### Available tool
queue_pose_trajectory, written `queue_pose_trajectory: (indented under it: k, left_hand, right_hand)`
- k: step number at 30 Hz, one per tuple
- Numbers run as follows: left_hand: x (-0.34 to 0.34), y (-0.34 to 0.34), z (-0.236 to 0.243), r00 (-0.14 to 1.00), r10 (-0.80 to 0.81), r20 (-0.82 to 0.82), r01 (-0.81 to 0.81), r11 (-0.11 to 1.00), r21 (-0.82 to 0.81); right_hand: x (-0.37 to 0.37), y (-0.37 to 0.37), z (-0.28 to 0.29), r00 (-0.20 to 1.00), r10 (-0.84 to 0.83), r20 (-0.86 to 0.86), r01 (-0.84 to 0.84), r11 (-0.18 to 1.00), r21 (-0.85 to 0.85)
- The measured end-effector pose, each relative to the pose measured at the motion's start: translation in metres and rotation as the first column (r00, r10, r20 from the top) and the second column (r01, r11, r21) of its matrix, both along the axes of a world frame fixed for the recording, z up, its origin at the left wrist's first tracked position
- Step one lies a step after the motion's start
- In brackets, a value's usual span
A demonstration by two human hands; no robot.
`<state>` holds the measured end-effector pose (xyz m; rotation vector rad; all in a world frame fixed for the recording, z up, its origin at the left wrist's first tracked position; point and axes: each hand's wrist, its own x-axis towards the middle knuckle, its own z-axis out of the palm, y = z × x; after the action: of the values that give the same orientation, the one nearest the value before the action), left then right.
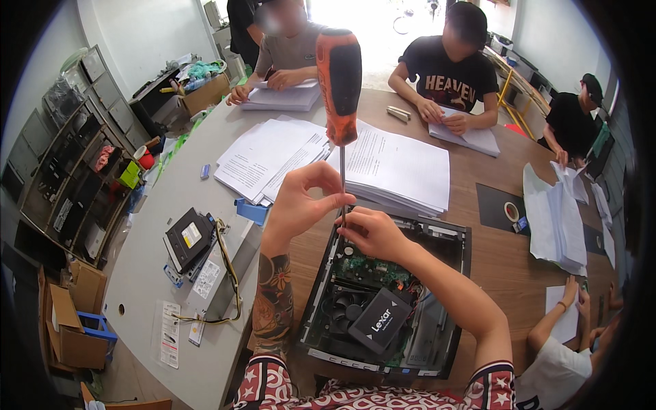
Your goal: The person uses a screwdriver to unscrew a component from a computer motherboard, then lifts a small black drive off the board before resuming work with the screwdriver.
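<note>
An orange-and-black screwdriver stands upright, handle up, over the far left part of an opened desktop computer case. My left hand pinches its metal shaft between thumb and curled fingers. Just below, my right hand has its fingertips closed at the lower shaft; whether they also hold a small screw cannot be seen. The screwdriver's tip is hidden behind the right fingers. Inside the case show a green circuit board, a black fan and a dark solid-state drive lying loose-looking and tilted.
Left of the case lie a metal power supply with cables and a black optical drive. Paper stacks stand just beyond the case. Several people sit around the table handling paper. A tape roll lies on the right.
</note>
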<state>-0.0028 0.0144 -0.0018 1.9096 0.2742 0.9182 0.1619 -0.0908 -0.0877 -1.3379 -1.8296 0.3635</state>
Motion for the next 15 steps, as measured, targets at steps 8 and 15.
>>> queue_pose_trajectory:
  k: [8,15]
  left_hand:
    - [0.0019,-0.0039,0.0015,0.994,-0.113,-0.002,0.112,0.988,-0.109]
    - [-0.0019,-0.0062,0.0035,0.993,-0.103,-0.06,0.1,0.994,-0.039]
  right_hand:
    - [-0.0003,-0.0004,0.0021,0.999,-0.004,-0.041,0.004,1.0,-0.006]
    - [-0.0043,0.0003,0.0001,0.998,0.046,-0.032,-0.046,0.999,0.015]
